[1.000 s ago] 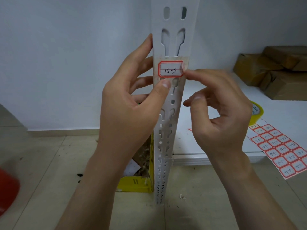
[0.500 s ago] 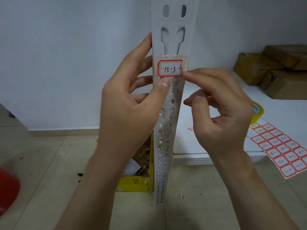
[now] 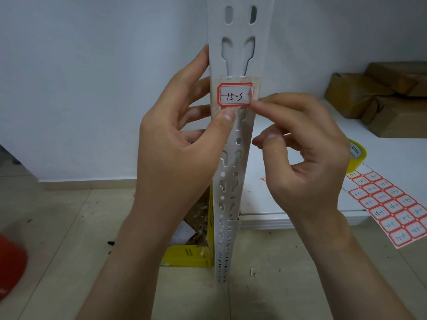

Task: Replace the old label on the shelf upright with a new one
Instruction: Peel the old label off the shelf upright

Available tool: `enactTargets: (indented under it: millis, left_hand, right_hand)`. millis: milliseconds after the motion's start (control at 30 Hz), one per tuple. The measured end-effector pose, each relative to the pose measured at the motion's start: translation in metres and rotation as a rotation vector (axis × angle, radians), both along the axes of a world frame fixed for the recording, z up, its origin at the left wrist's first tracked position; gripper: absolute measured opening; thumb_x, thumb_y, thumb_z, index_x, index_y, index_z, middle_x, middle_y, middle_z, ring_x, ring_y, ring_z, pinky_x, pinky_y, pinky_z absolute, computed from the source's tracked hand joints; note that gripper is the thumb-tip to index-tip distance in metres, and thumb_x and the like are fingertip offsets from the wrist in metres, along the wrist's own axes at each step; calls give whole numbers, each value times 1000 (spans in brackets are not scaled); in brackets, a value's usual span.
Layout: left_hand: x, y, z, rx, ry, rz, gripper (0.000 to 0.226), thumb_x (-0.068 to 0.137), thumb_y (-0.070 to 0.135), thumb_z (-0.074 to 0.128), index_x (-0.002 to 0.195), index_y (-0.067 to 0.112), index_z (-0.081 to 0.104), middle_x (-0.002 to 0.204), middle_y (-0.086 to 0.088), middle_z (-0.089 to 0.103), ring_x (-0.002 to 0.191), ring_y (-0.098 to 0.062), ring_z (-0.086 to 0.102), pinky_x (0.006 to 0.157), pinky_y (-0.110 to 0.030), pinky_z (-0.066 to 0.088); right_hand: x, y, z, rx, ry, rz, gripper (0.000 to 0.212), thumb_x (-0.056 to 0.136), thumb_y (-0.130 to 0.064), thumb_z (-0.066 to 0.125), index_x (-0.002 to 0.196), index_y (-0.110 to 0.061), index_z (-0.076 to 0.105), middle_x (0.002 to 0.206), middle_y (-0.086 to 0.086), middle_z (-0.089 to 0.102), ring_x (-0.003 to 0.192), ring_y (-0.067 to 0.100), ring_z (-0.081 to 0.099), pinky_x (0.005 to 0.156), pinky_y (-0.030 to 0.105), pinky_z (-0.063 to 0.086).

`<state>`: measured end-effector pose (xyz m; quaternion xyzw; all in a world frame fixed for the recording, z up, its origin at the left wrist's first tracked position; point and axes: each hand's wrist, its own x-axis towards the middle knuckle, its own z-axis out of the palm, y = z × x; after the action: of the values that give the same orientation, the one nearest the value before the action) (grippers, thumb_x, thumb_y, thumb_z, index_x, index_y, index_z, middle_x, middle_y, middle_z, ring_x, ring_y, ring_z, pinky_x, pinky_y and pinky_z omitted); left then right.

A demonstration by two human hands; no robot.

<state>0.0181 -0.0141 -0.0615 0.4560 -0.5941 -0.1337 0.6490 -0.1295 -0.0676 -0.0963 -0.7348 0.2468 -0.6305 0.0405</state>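
Two bare hands work on the white slotted shelf upright (image 3: 239, 31). The left hand (image 3: 182, 148) wraps it from the left, its grip closed around the post with the thumb pressed just below the red-bordered label (image 3: 235, 94) reading "15-3". The right hand (image 3: 307, 158) pinches that label's right edge, which curls slightly off. A sheet of labels (image 3: 390, 206) lies on the white shelf board (image 3: 381, 146).

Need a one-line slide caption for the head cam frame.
Left hand steadies the white shelf upright while right hand picks at label.
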Motion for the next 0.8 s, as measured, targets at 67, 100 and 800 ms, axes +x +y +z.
enactTargets:
  millis: [67, 100, 800]
  left_hand:
    - [0, 0, 0, -2, -3, 4, 59, 100, 5, 64, 155, 12, 45, 128, 12, 67, 114, 0, 70, 81, -10, 58]
    - [0, 0, 0, -2, -2, 3, 59, 100, 5, 64, 155, 13, 45, 129, 12, 67, 114, 0, 70, 82, -9, 58]
    - [-3, 3, 1, 7, 28, -34, 60, 99, 3, 65, 155, 10, 44, 131, 4, 69, 119, -4, 69, 84, -10, 58]
  right_hand:
    - [-1, 0, 1, -8, -2, -20, 31, 92, 8, 57, 115, -3, 75, 111, 2, 64, 91, 12, 69, 74, 17, 58]
    - [-1, 1, 2, -10, -16, -35, 27, 94, 6, 58, 112, -3, 76, 110, 1, 65, 93, 8, 68, 74, 16, 58]
    - [6, 0, 24, -66, -46, -172, 11, 98, -16, 78, 102, -6, 81, 92, -8, 65, 80, 3, 65, 73, 7, 55]
